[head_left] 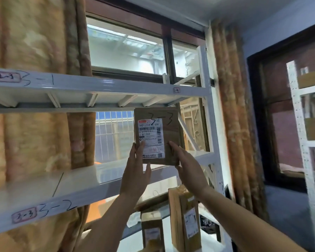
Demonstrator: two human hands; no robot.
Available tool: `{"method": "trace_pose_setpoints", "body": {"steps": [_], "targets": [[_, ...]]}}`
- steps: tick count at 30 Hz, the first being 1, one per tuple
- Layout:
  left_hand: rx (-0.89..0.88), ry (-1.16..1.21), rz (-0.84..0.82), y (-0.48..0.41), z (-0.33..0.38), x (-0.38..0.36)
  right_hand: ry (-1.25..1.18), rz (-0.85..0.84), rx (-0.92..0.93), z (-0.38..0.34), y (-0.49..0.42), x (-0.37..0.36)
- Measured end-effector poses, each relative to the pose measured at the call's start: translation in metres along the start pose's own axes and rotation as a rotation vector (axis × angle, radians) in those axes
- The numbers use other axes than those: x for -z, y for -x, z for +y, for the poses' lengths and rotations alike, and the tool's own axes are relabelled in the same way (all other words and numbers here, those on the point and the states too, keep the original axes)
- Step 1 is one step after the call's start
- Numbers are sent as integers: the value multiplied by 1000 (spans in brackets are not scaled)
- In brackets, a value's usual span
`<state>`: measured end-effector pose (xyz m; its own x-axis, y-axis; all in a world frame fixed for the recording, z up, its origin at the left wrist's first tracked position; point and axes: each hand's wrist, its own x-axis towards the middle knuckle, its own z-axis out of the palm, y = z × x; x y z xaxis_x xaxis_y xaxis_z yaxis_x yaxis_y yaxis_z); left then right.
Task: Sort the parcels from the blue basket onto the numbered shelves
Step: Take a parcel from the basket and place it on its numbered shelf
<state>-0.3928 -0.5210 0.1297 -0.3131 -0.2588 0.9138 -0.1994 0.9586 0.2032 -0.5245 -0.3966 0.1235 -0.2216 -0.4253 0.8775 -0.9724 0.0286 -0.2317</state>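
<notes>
Both hands hold a brown parcel (157,136) marked "3-3" upright above the shelf (80,180) labelled "3-2". The left hand (135,171) grips its lower left edge, the right hand (186,166) its lower right corner, below the upper shelf (98,84) marked "3-1".

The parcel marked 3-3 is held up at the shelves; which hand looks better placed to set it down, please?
Probably the left hand: its thumb and fingers clasp the parcel at its lower edge, while the right hand lies flatter against its corner.
</notes>
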Motion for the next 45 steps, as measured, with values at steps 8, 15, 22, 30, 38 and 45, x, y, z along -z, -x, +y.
{"method": "trace_pose_setpoints", "body": {"steps": [8, 15, 22, 30, 38, 45], "targets": [[-41, -10, 16, -28, -31, -26, 84, 27, 38, 21, -36, -23], [62, -144, 78, -25, -93, 66, -105, -5, 151, -56, -69, -106], [283, -369, 44, 34, -142, 170, -395, -171, 240, -160, -63, -182], [517, -547, -15, 61, -169, 228, -668, -383, 264, -226, -53, -229], [701, -636, -257, 54, -193, 231, -441, -680, 260, -235, -62, -240], [631, -1003, -422, 62, -170, 220, -90, -676, 218, -239, -44, -245]]}}
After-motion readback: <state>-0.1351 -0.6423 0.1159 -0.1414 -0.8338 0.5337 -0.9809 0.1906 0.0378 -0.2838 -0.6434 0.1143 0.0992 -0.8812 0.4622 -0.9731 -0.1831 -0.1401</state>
